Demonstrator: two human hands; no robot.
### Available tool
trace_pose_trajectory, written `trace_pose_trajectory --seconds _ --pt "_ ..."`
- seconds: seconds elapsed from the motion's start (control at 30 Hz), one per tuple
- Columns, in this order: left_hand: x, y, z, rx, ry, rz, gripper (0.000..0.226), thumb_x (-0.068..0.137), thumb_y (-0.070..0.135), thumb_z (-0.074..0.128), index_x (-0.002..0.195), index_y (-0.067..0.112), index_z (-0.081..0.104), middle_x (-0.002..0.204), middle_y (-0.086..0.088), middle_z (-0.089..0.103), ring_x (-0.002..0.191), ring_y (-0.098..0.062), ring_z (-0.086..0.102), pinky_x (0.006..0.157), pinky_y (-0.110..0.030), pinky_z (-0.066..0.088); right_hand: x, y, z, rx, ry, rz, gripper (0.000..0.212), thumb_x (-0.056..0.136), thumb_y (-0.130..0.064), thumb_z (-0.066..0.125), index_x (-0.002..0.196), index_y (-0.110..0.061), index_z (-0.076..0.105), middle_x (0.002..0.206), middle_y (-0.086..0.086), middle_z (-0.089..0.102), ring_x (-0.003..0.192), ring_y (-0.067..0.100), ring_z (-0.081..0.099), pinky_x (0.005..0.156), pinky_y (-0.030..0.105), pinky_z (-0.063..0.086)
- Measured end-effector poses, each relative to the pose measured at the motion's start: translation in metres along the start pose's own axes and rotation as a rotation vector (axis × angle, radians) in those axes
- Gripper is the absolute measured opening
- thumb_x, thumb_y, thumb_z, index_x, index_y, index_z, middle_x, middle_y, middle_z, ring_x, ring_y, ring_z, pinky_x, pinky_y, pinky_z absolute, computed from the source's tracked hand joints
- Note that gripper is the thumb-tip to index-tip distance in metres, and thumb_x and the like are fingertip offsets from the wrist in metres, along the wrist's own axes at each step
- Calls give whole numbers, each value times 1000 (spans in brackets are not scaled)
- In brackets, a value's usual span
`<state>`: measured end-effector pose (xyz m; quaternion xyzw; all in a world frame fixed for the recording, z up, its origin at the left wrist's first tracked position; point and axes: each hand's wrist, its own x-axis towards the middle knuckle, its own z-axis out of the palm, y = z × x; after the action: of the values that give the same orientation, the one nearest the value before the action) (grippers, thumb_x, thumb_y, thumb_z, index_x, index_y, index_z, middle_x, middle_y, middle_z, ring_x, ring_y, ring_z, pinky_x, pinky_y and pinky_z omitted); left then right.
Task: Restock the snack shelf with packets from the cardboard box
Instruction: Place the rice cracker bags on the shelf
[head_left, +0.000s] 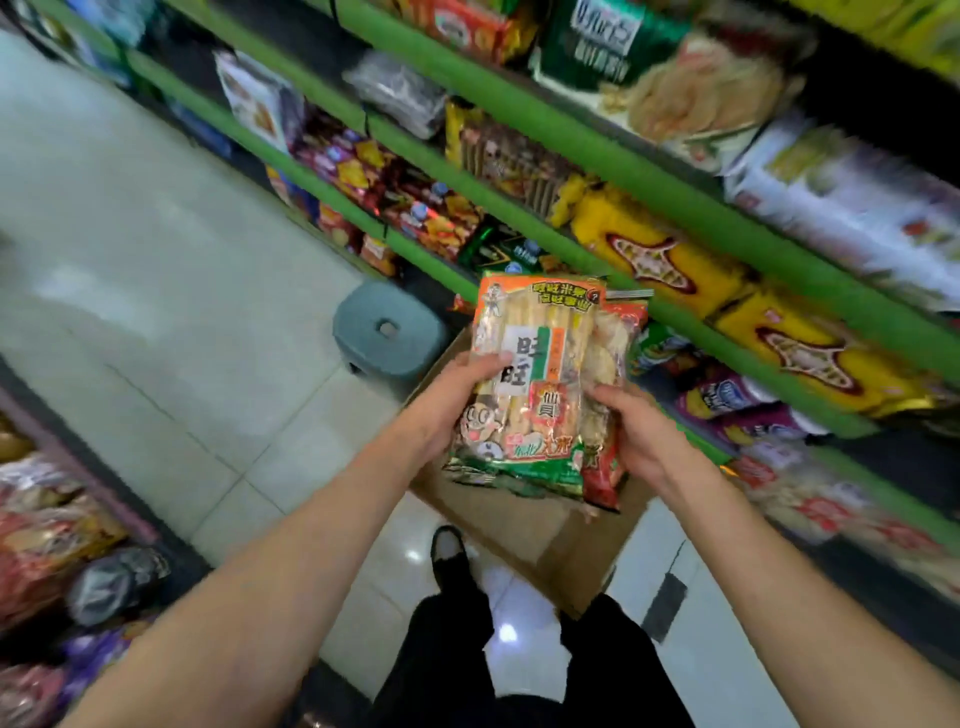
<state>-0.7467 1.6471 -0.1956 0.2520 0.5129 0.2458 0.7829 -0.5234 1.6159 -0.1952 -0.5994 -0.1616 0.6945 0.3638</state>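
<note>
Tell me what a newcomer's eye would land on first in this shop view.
First, the rice cracker packets at centre, an orange-and-green one in front, held by the left hand and right hand above the cardboard box. Next, the green-edged snack shelves slanting across the right, with bright yellow packets. A grey stool stands on the pale floor beyond the box.

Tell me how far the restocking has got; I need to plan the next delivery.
Done: the green shelves already look well filled. In hand: the left hand and right hand together hold rice cracker packets above the cardboard box. Left: those packets are not yet on a shelf; what remains inside the box is hidden.
</note>
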Motion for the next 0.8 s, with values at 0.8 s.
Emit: trace_pose_trajectory --seconds 0.8 --pt "-155 79 310 262 -182 359 71 62 58 79 119 19 60 104 -9 78 89 -28 76 65 -34 61 -272 -147 -183 150 -56 -449 31 94 -25 60 119 -8 67 107 13 76 92 24 75 68 32 60"
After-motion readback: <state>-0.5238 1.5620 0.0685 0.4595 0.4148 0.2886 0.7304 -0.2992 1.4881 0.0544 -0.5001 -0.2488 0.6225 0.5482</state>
